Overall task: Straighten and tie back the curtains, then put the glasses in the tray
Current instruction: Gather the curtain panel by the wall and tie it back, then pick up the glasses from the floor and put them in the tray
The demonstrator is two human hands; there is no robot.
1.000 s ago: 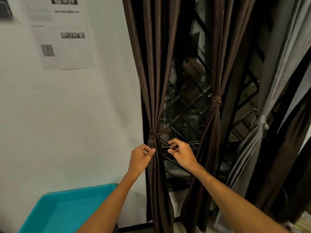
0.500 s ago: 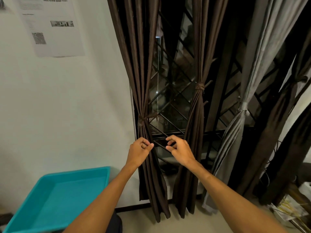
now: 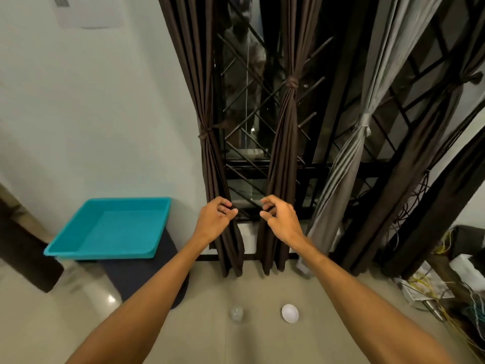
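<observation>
Both arms extend forward.

1. Left hand (image 3: 215, 219): fingers curled against the inner edge of the left brown curtain (image 3: 210, 164). Whether it pinches the fabric cannot be determined.
2. Right hand (image 3: 282, 219): fingers loosely curled in front of the second brown curtain (image 3: 284, 153), at 3 o'clock from the left hand. No fabric shows between the fingers.
3. Both brown curtains hang gathered at 12 o'clock, each bound by a tie. A grey curtain (image 3: 349, 158), also tied, hangs at 2 o'clock.
4. The teal tray (image 3: 99, 254) sits on a dark stool (image 3: 147, 271) at 8 o'clock.
5. A clear glass (image 3: 236, 313) and a white glass (image 3: 290, 313) stand on the floor (image 3: 262, 342) at 6 o'clock, apart from each other and well apart from the tray.
</observation>
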